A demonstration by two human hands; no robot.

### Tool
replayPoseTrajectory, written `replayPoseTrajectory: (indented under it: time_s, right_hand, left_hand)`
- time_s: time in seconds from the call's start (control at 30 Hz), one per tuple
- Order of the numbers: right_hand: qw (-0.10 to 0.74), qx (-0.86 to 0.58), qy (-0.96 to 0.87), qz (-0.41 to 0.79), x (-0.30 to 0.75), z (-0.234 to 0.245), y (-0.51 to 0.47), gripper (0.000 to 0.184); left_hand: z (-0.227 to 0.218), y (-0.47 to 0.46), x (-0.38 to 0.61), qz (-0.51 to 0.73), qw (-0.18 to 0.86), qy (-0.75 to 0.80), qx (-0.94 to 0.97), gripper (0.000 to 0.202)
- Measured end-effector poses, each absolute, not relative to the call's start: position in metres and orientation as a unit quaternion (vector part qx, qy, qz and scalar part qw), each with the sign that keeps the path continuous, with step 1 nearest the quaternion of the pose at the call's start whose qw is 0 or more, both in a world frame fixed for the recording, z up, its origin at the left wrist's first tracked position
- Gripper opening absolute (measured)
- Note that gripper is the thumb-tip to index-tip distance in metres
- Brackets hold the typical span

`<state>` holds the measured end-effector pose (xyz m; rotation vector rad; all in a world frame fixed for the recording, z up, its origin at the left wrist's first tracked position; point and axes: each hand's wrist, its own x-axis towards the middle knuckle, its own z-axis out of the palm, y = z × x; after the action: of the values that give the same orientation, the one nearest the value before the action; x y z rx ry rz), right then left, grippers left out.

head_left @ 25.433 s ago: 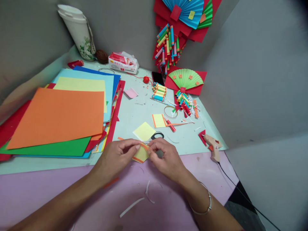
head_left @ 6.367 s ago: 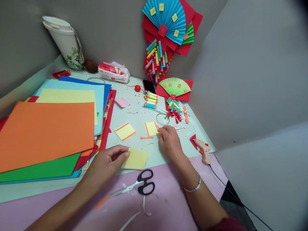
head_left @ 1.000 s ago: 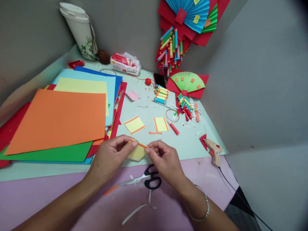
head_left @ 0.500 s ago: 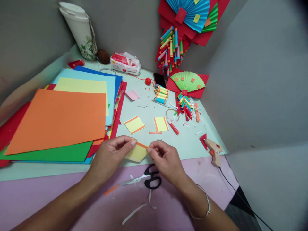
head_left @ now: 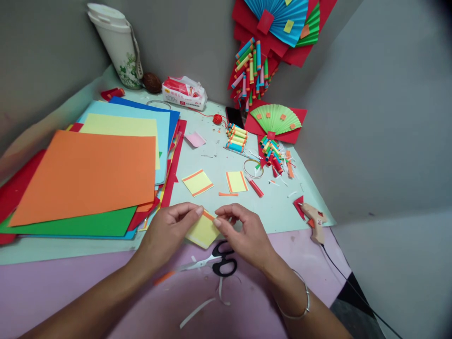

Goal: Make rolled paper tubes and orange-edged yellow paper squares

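A small yellow paper square [head_left: 204, 232] lies at the near edge of the pale green mat. My left hand [head_left: 168, 230] pinches its upper left corner. My right hand [head_left: 243, 233] pinches the other end of a thin orange strip [head_left: 209, 216] that runs along the square's top edge. Both hands have their fingers closed. Black-handled scissors [head_left: 215, 261] lie on the pink surface just below my hands. Two finished yellow squares with orange edges [head_left: 197, 182] [head_left: 236, 181] lie farther back, with a loose orange strip [head_left: 228, 194] beside them.
A stack of large coloured sheets [head_left: 84, 169] fills the left. A glue gun [head_left: 313, 221] with its cord lies at the right. Rolled paper tubes [head_left: 236, 137], a green paper fan [head_left: 275, 120], a tape ring [head_left: 252, 168], a red marker [head_left: 254, 187], a tissue pack [head_left: 183, 92] and a white cup [head_left: 118, 44] stand behind.
My hands have lowered the orange strip onto the top edge of the yellow square, and my right hand has moved a little closer to the left.
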<state>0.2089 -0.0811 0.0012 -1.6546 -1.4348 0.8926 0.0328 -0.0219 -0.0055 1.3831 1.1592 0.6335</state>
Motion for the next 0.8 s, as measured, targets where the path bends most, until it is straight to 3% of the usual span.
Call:
replayPoseTrajectory:
  time_s: [0.8]
  right_hand:
    - [0.376, -0.608, -0.497, 0.491, 0.23, -0.006, -0.075, 0.016]
  left_hand:
    - [-0.028, -0.013, 0.025, 0.289, 0.644, 0.482, 0.519, 0.031]
